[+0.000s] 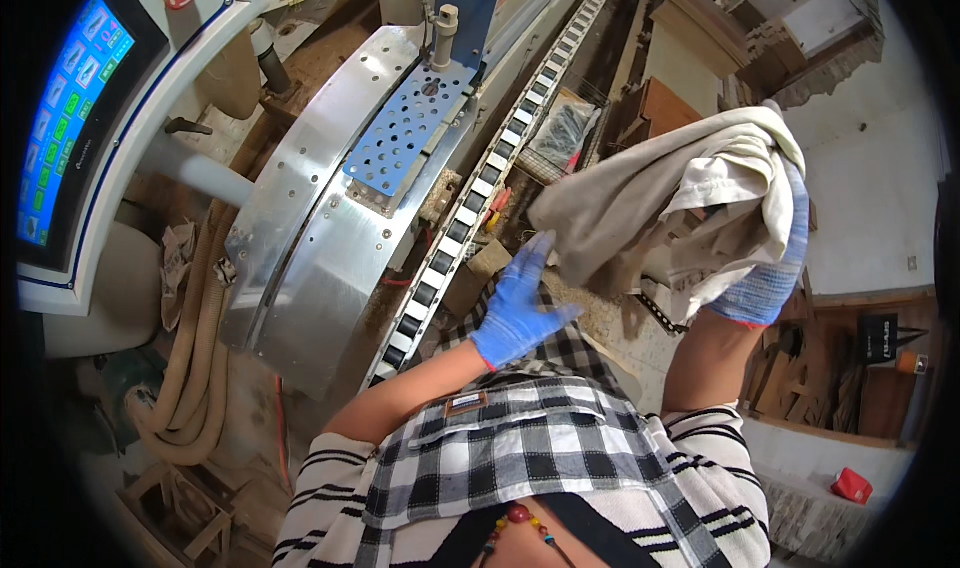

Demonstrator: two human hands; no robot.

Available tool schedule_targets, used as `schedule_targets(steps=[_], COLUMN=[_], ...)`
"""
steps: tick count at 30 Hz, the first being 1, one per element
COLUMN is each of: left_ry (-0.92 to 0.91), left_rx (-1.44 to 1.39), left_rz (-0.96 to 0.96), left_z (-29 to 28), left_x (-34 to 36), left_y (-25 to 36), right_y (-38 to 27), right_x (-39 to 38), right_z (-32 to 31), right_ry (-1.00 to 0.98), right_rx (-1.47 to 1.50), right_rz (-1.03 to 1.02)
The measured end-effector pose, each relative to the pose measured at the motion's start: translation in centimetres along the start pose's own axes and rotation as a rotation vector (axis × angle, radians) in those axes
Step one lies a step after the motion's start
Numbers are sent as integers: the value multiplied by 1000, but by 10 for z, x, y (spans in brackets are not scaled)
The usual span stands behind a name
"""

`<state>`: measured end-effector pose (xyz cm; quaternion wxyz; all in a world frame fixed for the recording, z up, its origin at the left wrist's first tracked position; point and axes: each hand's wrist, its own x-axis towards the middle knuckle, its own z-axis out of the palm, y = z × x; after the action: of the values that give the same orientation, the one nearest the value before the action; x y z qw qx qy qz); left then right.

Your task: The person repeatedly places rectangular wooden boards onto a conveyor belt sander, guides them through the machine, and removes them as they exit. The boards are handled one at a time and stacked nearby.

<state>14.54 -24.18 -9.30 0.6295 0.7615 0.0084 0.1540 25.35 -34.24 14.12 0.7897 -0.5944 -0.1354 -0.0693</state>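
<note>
My right hand (770,263), in a blue knitted glove with a red cuff edge, is raised at the right and grips a large beige cloth (640,183). The cloth drapes over its fingers, hiding most of them, and hangs in folds toward the left. My left hand (518,308), also gloved in blue, is in front of my body with fingers stretched and thumb out to the side. Its fingertips are close to the cloth's lower left edge; whether they touch it I cannot tell.
A roller track (460,230) runs diagonally past my left hand. Left of it stands a machine with a curved metal table (320,148) and a perforated blue plate (405,143). A control screen (75,118) is at far left, above ribbed hoses (195,368). A wire basket (565,133) lies beyond the track.
</note>
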Motion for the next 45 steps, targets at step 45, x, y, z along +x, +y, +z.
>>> schedule_targets(steps=[45], left_ry=[232], left_rx=[941], left_rz=[-335], left_z=[48], left_x=[-223], left_y=[-97], right_y=[227], right_x=[-34], right_z=[-358], right_ry=[-635], right_rx=[-1154], right_rz=[-486])
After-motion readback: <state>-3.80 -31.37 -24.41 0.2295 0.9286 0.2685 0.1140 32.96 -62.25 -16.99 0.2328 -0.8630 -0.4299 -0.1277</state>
